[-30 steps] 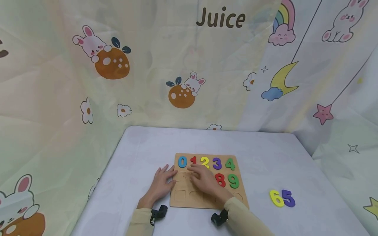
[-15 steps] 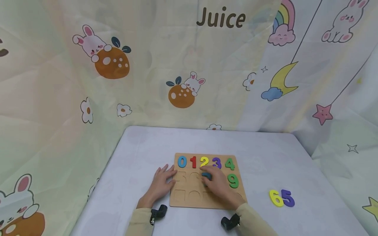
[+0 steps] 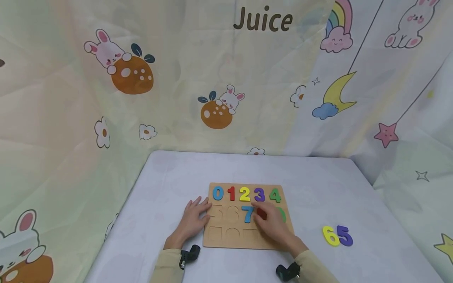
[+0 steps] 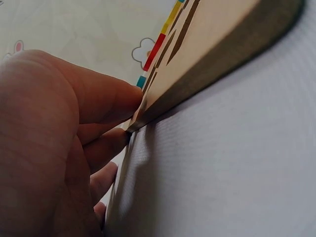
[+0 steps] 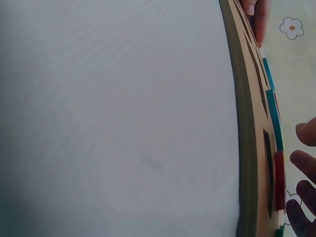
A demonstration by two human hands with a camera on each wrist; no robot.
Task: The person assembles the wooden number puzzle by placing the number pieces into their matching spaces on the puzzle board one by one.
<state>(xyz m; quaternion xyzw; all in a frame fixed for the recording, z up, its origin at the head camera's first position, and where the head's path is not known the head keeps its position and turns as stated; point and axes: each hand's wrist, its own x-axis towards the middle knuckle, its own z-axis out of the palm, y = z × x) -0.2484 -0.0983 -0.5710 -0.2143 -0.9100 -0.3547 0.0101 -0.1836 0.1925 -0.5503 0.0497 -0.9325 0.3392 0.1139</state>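
Head view: 6 (image 3: 327, 234) and 5 (image 3: 344, 235) lie right of board (image 3: 230, 243), long axes running roughly near to far; right hand (image 3: 276, 226) is nearer, well apart; its fingers parted, grasping nothing, over red piece (image 3: 261, 213); left hand (image 3: 192, 220), fingers extended, touches board's left edge; 7 (image 3: 248, 215) just left of right hand.

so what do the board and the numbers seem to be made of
The board: likely wood or fibreboard, matte, with a tan face and darker edge. The numbers: painted wood or plastic, unclear which; smooth-looking, solid colours.
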